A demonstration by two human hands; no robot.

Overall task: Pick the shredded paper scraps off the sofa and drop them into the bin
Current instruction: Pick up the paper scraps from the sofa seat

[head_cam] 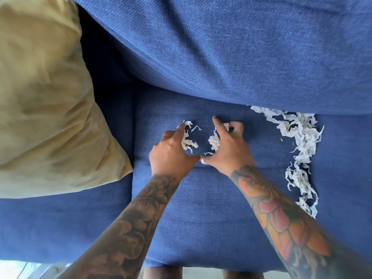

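Observation:
White shredded paper scraps lie on the blue sofa seat (201, 208). My left hand (173, 154) rests palm down, its fingers spread over a small clump of scraps (188, 140). Close beside it, my right hand (229, 148) curls its fingers around another small clump (213, 141). The two thumbs almost touch. A long trail of scraps (300, 150) runs from the back cushion's edge down the seat's right side, apart from both hands. No bin is in view.
A large yellow pillow (46, 97) leans at the left end of the sofa. The blue back cushion (241, 53) overhangs the seat. A strip of light floor (201, 274) shows below the seat's front edge.

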